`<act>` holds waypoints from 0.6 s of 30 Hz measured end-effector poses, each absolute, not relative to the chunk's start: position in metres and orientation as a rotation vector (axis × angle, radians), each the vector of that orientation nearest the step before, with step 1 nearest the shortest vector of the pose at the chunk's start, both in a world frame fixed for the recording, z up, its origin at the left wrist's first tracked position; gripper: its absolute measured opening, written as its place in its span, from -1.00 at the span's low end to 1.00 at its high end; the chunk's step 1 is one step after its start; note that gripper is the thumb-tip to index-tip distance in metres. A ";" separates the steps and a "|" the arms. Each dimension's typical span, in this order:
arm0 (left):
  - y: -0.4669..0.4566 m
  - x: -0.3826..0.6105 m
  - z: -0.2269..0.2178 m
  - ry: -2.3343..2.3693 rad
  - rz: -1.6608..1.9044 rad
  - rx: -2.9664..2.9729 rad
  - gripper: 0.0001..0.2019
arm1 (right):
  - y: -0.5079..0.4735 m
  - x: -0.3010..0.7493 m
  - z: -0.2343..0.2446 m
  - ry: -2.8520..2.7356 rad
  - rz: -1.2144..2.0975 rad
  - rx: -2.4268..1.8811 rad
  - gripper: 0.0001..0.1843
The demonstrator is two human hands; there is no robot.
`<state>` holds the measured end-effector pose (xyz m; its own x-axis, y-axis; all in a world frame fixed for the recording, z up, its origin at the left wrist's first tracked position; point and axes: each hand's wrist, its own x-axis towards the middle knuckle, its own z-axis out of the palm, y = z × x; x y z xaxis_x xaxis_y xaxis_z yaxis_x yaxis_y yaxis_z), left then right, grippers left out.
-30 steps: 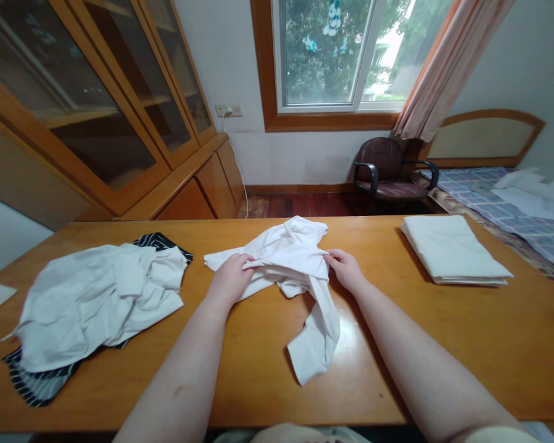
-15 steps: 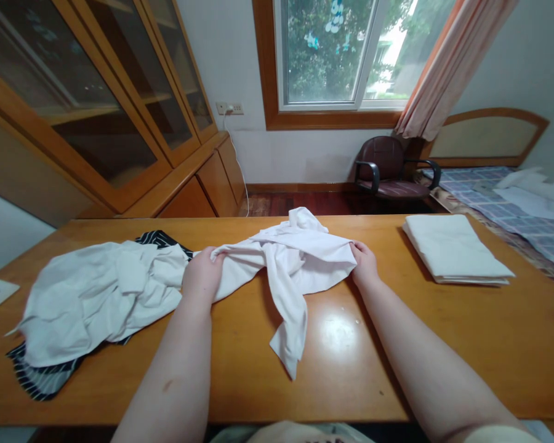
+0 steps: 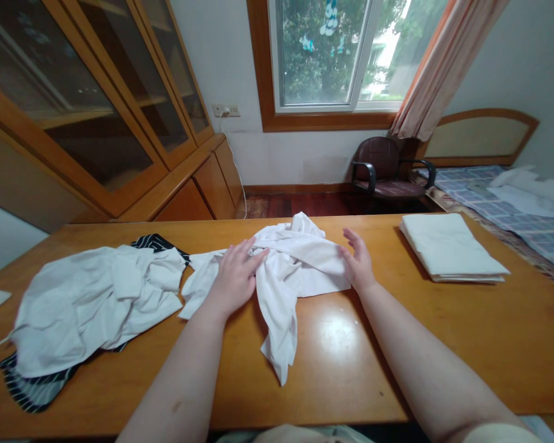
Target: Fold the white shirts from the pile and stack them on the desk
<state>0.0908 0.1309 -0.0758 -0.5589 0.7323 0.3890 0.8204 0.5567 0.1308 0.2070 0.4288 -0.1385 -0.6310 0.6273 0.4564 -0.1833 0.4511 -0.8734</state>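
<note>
A crumpled white garment (image 3: 300, 264), perhaps a shirt, lies in the middle of the wooden table, one strip of it hanging toward me. My left hand (image 3: 237, 274) rests on its left part with the fingers spread. Against the garment's right end is my right hand (image 3: 359, 261), its fingers apart and pointing up and away from me. A sleeve-like piece reaches out to the left beneath my left wrist.
Left on the table (image 3: 341, 381), a loose white cloth (image 3: 96, 301) lies over a black-and-white striped cloth (image 3: 37, 387). A folded white cloth stack (image 3: 447, 246) sits at the right. Beyond stand a glass-door cabinet (image 3: 180, 160), an armchair (image 3: 381, 163) and a bed (image 3: 503, 191).
My left hand has let go of the garment's left part and moved right onto it. My right hand has opened at the right end. The view has shifted slightly.
</note>
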 end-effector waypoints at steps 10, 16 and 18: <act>0.140 0.093 -0.081 -2.744 -0.741 -1.577 -0.80 | 0.419 0.199 -0.143 -2.804 0.740 -0.225 -0.82; 0.120 0.076 -0.078 -2.721 -0.931 -1.077 -0.73 | 0.426 0.201 -0.138 -2.519 1.018 -0.583 -0.74; 0.116 0.071 -0.079 -2.640 -0.991 -1.004 -0.73 | 0.431 0.202 -0.139 -2.327 1.126 -0.687 -0.73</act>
<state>0.0707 0.1161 -0.0790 -0.7650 0.5396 0.3516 0.6377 0.5580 0.5311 0.2019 0.4312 -0.1388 -0.7679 0.6128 0.1867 0.2337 0.5393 -0.8090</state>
